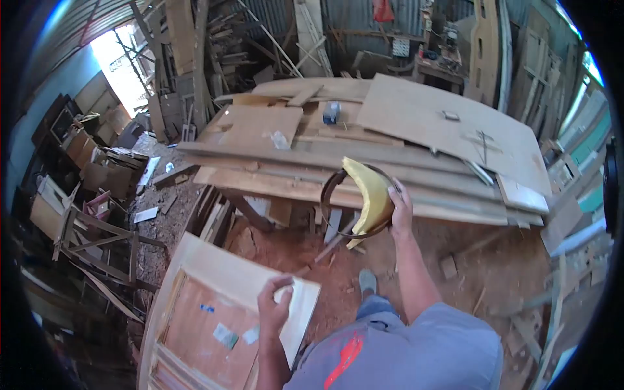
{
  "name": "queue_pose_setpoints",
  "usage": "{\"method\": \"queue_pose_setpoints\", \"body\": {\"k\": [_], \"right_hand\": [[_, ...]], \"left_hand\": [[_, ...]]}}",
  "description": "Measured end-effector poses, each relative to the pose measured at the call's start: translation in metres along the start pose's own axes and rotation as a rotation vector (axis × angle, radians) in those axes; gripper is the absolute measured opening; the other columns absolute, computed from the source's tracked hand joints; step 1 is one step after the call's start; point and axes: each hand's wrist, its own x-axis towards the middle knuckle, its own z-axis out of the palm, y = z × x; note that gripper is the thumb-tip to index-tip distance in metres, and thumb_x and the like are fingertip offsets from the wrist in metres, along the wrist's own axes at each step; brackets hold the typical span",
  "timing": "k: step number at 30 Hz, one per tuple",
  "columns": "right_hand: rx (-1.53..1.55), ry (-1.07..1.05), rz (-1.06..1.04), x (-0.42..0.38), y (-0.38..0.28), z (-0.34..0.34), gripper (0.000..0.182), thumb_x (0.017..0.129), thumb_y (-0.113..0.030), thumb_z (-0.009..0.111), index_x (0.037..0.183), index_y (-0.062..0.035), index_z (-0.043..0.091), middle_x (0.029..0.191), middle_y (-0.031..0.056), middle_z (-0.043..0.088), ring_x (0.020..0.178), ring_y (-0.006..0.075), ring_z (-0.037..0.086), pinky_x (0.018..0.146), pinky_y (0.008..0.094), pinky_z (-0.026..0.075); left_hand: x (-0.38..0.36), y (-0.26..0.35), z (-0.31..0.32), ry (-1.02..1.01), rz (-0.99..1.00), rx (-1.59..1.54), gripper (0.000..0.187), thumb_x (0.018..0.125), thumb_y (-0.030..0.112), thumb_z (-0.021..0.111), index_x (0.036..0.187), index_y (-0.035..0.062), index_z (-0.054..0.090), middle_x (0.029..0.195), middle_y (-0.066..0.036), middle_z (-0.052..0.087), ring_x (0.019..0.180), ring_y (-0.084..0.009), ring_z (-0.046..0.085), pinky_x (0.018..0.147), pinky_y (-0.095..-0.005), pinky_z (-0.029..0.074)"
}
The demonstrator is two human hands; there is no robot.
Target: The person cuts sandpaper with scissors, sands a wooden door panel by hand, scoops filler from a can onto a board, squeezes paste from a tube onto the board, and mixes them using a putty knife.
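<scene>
My right hand [402,207] grips the right side of a dark round hoop [325,193], held up in front of the workbench edge. A curved yellow sheet [366,190] runs through the hoop and sticks out above and below it; I cannot make out what the piece is. Lower left, my left hand [274,303] is over a framed wooden panel [227,265], its fingers loosely curled with a gap between thumb and forefinger. Nothing shows clearly in it. A small blue item [207,308] and some pale packets [225,335] lie on the panel.
A long workbench [286,181] carries planks, a large plywood sheet [448,117], a blue box [331,113] and a clear plastic bag [279,140]. Wooden frames and scraps [97,240] crowd the left. Boards lean along the right wall. Offcuts lie on the dirt floor.
</scene>
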Motion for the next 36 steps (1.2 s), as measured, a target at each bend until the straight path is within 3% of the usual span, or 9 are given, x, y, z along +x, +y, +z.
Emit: {"method": "queue_pose_setpoints", "body": {"k": [6, 11, 16, 19, 23, 26, 27, 31, 36], "right_hand": [[0.185, 0.246, 0.139, 0.212, 0.069, -0.034, 0.049, 0.107, -0.026, 0.064, 0.149, -0.0024, 0.056, 0.139, 0.013, 0.063, 0.125, 0.0263, 0.061, 0.111, 0.0394, 0.047], [-0.643, 0.249, 0.081, 0.29, 0.145, -0.086, 0.072, 0.104, -0.043, 0.066, 0.155, 0.0033, 0.047, 0.154, 0.0265, 0.054, 0.145, 0.0377, 0.05, 0.119, 0.0451, 0.039], [-1.062, 0.284, 0.04, 0.274, 0.144, -0.104, 0.079, 0.1, -0.051, 0.068, 0.153, 0.0039, 0.049, 0.158, 0.0336, 0.044, 0.15, 0.0474, 0.039, 0.125, 0.0536, 0.029], [-1.05, 0.282, -0.17, 0.234, 0.103, -0.073, 0.062, 0.099, -0.039, 0.072, 0.144, 0.0014, 0.059, 0.16, 0.0301, 0.043, 0.151, 0.0432, 0.039, 0.125, 0.0522, 0.03], [-0.938, -0.185, -0.312, 0.153, 0.103, -0.024, 0.04, 0.099, -0.018, 0.072, 0.133, 0.001, 0.066, 0.149, 0.023, 0.055, 0.14, 0.0364, 0.051, 0.119, 0.0483, 0.038], [-0.61, -0.616, -0.022, 0.046, 0.107, 0.025, 0.031, 0.099, -0.015, 0.072, 0.126, 0.0005, 0.07, 0.141, 0.0188, 0.062, 0.13, 0.0317, 0.061, 0.109, 0.043, 0.049], [-0.601, -0.778, -0.144, 0.002, 0.098, 0.043, 0.023, 0.099, -0.011, 0.072, 0.12, 0.0002, 0.073, 0.134, 0.0153, 0.066, 0.119, 0.027, 0.066, 0.099, 0.0364, 0.055], [-0.346, -1.188, 0.038, -0.187, 0.073, 0.068, 0.016, 0.097, -0.007, 0.074, 0.111, 0.0002, 0.075, 0.128, 0.0139, 0.07, 0.115, 0.0245, 0.067, 0.097, 0.033, 0.054], [-0.264, -1.444, 0.015, -0.405, 0.026, 0.042, 0.013, 0.096, -0.006, 0.074, 0.108, -0.0024, 0.076, 0.121, 0.0136, 0.072, 0.108, 0.0227, 0.069, 0.091, 0.0317, 0.054]], "left_hand": [[0.094, 0.043, 0.141, -0.142, -0.202, -0.059, 0.026, 0.097, 0.004, 0.071, 0.123, 0.0007, 0.072, 0.112, -0.009, 0.077, 0.108, -0.0178, 0.073, 0.096, -0.0324, 0.056], [0.159, 0.082, 0.185, -0.159, -0.195, 0.105, 0.024, 0.098, 0.009, 0.071, 0.12, -0.0014, 0.073, 0.115, -0.012, 0.077, 0.109, -0.0203, 0.073, 0.099, -0.0352, 0.055], [0.158, 0.067, 0.201, -0.139, -0.312, 0.054, 0.026, 0.098, 0.012, 0.071, 0.122, -0.0001, 0.073, 0.118, -0.016, 0.077, 0.113, -0.0245, 0.073, 0.101, -0.0364, 0.055], [0.143, 0.076, 0.201, -0.091, -0.269, 0.0, 0.022, 0.099, 0.012, 0.071, 0.117, 0.0003, 0.073, 0.113, -0.014, 0.077, 0.11, -0.0243, 0.073, 0.101, -0.0365, 0.055], [0.104, 0.115, 0.176, -0.04, -0.171, -0.409, 0.009, 0.097, 0.012, 0.074, 0.098, 0.0029, 0.071, 0.096, -0.011, 0.073, 0.096, -0.0213, 0.071, 0.1, -0.0435, 0.056], [0.062, 0.197, 0.145, -0.09, 0.125, -1.098, 0.037, 0.091, 0.036, 0.081, 0.076, 0.0112, 0.058, 0.069, -0.002, 0.057, 0.066, -0.0161, 0.058, 0.095, -0.0536, 0.056], [0.042, 0.222, 0.132, -0.146, 0.24, -1.284, 0.045, 0.088, 0.046, 0.082, 0.072, 0.0133, 0.055, 0.062, 0.001, 0.052, 0.057, -0.0152, 0.052, 0.094, -0.0556, 0.056], [-0.072, 0.282, 0.093, -0.153, 0.708, -1.425, 0.053, 0.088, 0.056, 0.081, 0.067, 0.0142, 0.055, 0.055, 0.003, 0.047, 0.047, -0.0162, 0.046, 0.099, -0.0654, 0.05], [-0.283, 0.3, 0.082, -0.042, 1.045, -1.38, 0.054, 0.091, 0.059, 0.075, 0.068, 0.0159, 0.052, 0.056, 0.003, 0.047, 0.046, -0.0173, 0.044, 0.096, -0.0556, 0.051]]}}
